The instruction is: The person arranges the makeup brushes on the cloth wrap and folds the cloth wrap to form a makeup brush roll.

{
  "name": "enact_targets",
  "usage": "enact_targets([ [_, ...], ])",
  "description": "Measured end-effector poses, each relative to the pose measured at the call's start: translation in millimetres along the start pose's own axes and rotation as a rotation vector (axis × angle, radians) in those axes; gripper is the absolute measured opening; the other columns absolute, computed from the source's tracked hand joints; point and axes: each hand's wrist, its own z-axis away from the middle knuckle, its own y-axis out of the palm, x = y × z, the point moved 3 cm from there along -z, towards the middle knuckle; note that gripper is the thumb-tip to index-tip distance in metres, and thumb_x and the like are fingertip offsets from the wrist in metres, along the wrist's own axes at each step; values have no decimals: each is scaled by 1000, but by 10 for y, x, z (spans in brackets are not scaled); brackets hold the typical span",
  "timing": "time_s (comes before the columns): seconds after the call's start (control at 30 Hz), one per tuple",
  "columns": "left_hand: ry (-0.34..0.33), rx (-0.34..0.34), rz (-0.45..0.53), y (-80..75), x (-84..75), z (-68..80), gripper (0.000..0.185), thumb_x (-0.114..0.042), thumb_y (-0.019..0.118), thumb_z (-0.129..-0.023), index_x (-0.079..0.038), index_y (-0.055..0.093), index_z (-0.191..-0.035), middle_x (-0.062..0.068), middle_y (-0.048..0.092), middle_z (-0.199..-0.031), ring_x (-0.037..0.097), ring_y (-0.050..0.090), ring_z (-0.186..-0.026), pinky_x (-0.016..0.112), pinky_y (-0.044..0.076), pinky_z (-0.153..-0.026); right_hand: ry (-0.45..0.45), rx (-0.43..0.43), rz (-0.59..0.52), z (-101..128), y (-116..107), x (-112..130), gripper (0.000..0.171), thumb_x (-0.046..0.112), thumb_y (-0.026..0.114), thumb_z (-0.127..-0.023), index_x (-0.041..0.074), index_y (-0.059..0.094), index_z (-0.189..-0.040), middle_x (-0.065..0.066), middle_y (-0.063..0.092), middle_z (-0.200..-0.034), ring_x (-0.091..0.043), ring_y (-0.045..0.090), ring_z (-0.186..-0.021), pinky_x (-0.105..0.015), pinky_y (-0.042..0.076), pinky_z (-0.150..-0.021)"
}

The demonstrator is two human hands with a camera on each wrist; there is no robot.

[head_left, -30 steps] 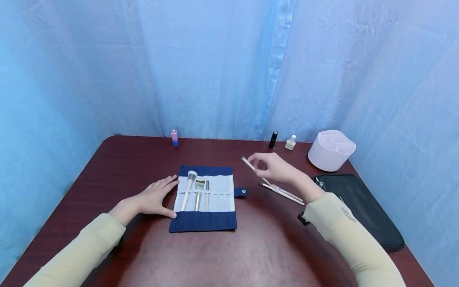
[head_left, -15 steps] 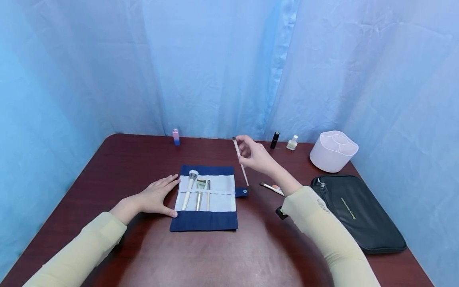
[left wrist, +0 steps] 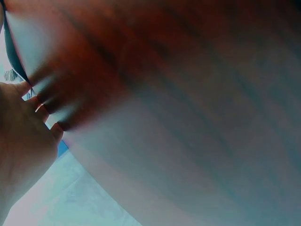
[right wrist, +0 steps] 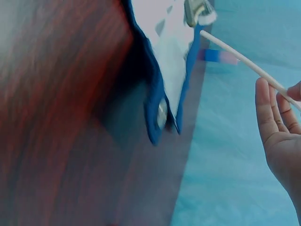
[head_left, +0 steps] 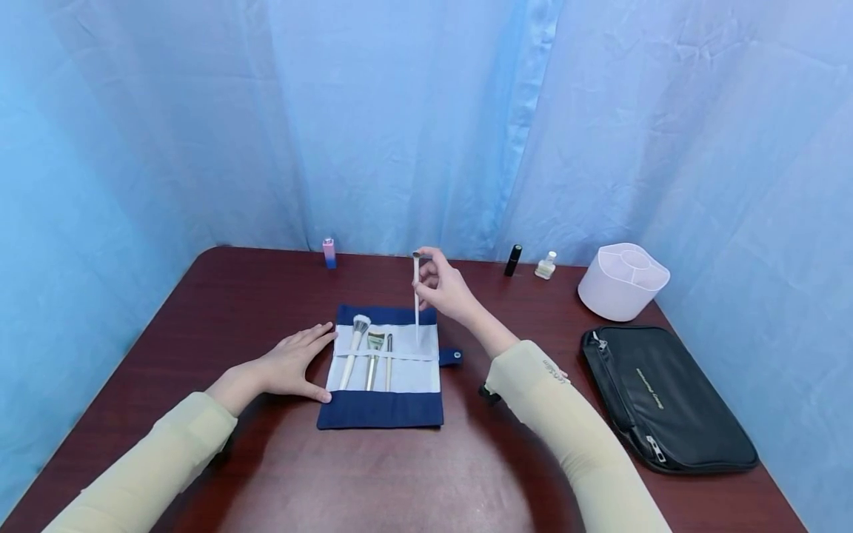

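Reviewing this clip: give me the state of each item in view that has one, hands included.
Brush roll: unrolled flat, three brushes slotted in.
Thin brush: held upright, its lower end over the roll.
Right hand: pinches the thin brush.
Left hand: flat on the table, touching the roll's edge.
Black pouch: lying flat.
White organizer: upright, appears empty.

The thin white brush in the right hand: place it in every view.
Head: thin white brush upright at centre, above the blue roll.
Left wrist: not in it.
Right wrist: a slanted white stick, upper right.
Shared landmark: the roll's snap tab.
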Motion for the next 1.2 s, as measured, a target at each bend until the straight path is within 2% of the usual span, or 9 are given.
enact_targets([
  [0.17,4,2,2,6,-8,-8,115,-71,68,-67,-7,22,-150,15,14,-157,38,14,-142,62,16,-109,-5,9,-30,-47,132,-85,54,2,56,-91,14,33,-138,-16,58,-94,-26,65,-64,-39,57,-58],
  [0.3,7,5,6,7,-15,-14,115,-70,68,-67,-6,22,-150,15,14,-157,38,14,-142,62,16,-109,34,-4,-47,-59,178,-155,53,3,57,-92,18,34,-137,-16,59,-95,-27,66,-65,-37,57,-58],
  [0.5,12,6,8,5,-15,-15,115,-70,68,-67,-6,22,-150,16,14,-157,38,14,-143,62,16,-110,90,48,-113,12,193,-93,53,-2,54,-92,7,31,-138,-26,57,-96,-39,65,-68,-50,56,-63],
  [0.57,9,7,10,2,-13,-11,114,-70,68,-67,-6,22,-150,16,14,-157,38,14,-143,62,16,-110,109,70,-134,42,193,-52,51,-3,54,-92,7,31,-137,-23,57,-94,-40,64,-69,-53,55,-65],
  [0.73,4,4,8,-3,-8,1,114,-69,68,-68,-6,22,-150,16,14,-157,38,14,-142,62,16,-109,172,92,-162,45,205,-208,49,-1,57,-91,13,35,-133,-16,54,-91,-35,66,-68,-51,55,-64],
  [0.9,6,1,8,6,-4,2,114,-70,68,-68,-6,22,-150,16,14,-157,38,14,-142,63,16,-109,224,116,-105,72,206,-373,53,4,62,-89,9,36,-134,-12,57,-92,-27,68,-69,-42,57,-60],
  [1.07,5,-1,4,14,5,-3,115,-70,68,-67,-7,21,-151,15,14,-157,38,14,-143,62,16,-109,246,169,-34,130,204,-422,57,10,68,-87,4,37,-134,-10,62,-92,-21,67,-74,-36,56,-59],
  [1.2,8,-2,2,4,-4,-10,114,-70,68,-67,-7,21,-150,16,14,-157,38,14,-142,62,16,-109,249,233,16,181,224,-428,56,13,71,-84,4,42,-131,-7,64,-92,-18,63,-73,-34,55,-60],
])
